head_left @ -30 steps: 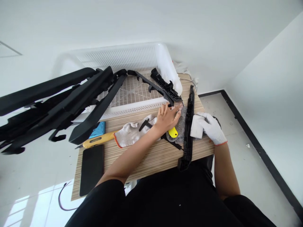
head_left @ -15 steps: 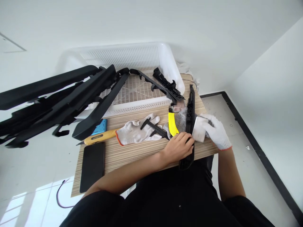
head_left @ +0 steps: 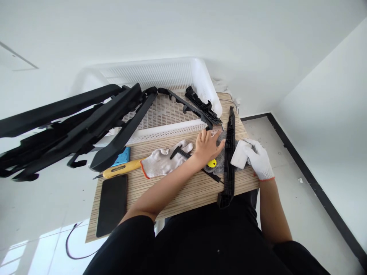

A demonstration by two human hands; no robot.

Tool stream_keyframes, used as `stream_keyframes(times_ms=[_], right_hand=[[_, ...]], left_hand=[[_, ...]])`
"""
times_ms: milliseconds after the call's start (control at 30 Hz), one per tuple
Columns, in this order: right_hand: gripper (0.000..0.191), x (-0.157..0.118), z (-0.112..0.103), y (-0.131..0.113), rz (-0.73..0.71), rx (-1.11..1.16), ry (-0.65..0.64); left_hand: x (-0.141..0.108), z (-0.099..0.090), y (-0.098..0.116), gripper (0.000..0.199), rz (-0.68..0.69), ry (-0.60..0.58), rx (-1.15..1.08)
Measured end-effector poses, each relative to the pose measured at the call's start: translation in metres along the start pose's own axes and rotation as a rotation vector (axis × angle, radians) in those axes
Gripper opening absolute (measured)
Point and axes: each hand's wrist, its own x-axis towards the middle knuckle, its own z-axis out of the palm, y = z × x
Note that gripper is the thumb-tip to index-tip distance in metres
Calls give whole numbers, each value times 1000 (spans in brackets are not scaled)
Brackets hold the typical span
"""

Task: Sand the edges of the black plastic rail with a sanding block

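Our gloved right hand (head_left: 259,158) pinches one white block (head_left: 239,153), right of one black strip (head_left: 229,152). Our left hand (head_left: 207,147), spread over one yellow knife (head_left: 212,163), has shifted forward from the strip. One basket (head_left: 206,84): two black parts (head_left: 204,105) right, black bunch (head_left: 106,113) overhanging left, count unclear.

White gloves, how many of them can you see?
2. One white glove lies on the table beside the yellow tool; the other glove is worn on the right hand. Others could be hidden.
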Motion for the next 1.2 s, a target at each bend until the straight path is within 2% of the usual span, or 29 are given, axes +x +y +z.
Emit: stream_keyframes(times_ms=[200,333,567,700,900,1000,1133,1167,1200], right_hand=[[54,1,0,3,-15,-10,-5],[51,-1,0,1,-42,-25,1],[52,-1,0,2,-32,-18,-2],[53,0,0,5,-34,-7,4],[54,1,0,5,-23,-10,8],[55,0,1,2,-30,-30,18],[60,-8,-2,-7,-63,-42,206],[60,-11,-4,-9,-71,-50,214],[60,-14,-6,-12,-67,-68,152]], left_hand=[[2,-7,-1,60,-26,-38,10],[4,-8,-3,55,-30,-62,10],[-10,-17,-4,51,34,-10,-13],[-13,-14,-8,50,27,1,7],[-3,-9,-8,52,-20,-28,-4],[-11,-17,-2,49,67,-6,-25],[-36,-23,9,40,267,2,-48],[-41,-21,11,37,293,5,-48],[-45,-18,13,35,307,9,-45]])
